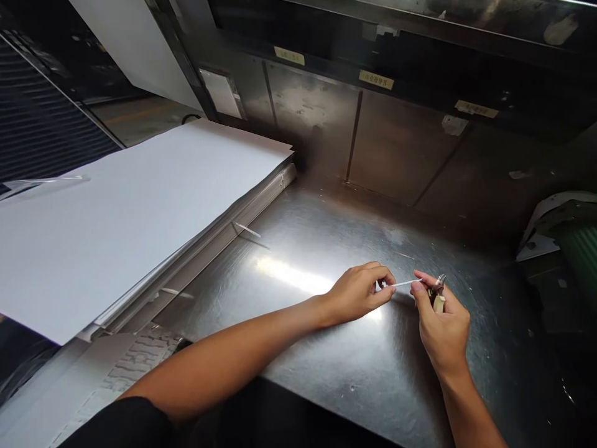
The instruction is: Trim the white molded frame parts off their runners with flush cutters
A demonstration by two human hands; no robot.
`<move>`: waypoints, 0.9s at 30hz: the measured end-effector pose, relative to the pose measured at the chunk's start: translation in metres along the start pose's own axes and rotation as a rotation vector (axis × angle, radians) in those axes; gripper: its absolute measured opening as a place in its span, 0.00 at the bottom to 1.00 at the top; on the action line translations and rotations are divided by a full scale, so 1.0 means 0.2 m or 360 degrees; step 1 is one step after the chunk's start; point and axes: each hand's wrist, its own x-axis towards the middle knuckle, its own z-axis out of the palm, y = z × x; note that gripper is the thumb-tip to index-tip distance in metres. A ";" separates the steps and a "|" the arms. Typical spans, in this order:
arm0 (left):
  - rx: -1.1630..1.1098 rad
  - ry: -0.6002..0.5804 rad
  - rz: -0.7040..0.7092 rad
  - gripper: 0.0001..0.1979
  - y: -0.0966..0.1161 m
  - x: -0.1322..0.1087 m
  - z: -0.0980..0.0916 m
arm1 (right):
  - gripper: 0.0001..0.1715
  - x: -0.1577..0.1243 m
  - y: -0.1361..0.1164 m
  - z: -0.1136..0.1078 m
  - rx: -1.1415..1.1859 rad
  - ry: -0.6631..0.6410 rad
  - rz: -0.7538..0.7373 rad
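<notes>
1. gripping: the left hand (357, 294) and the right hand (443, 333) are held close together above a stainless steel table (298, 218), with the forearms reaching in from the lower edge of the view.
2. left hand state: the fingers (381, 278) are clenched, curled around one end of a thin white strip (403, 284).
3. right hand state: the fingers (420, 278) are closed around a small metal tool (437, 287) with a pale handle, which stands upright in the grasp. whether the tool also grips the strip cannot be determined from this view.
4. strip position: the strip spans the gap between the hands, roughly level and above the table surface. its far end reaches the tip of the tool.
5. stack position: a stack of white sheets (140, 211) lies at the table's left side, with its long edge facing the hands. two white slivers (247, 229) protrude from that edge, and a clear plastic strip (46, 179) lies on the top sheet near the left border of the view.
6. progress as shown: the two slivers are seated in the stack edge. the strip in hand is not; it is well apart from the stack.
7. surroundings: metal wall panels with small yellow labels (375, 79) rise behind the table, and a green ribbed object (578, 255) stands to the right.
</notes>
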 end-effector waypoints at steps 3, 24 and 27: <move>0.0005 0.0030 0.0013 0.06 0.00 0.00 0.00 | 0.35 0.00 0.01 0.00 -0.0002 -0.0013 0.0016; 0.0012 0.0182 0.0064 0.12 -0.03 0.01 -0.03 | 0.34 0.03 0.03 0.01 0.0138 -0.0034 0.0081; 0.0001 0.0176 0.0068 0.12 -0.03 0.01 -0.02 | 0.34 0.03 0.05 0.01 0.0225 -0.0109 0.0118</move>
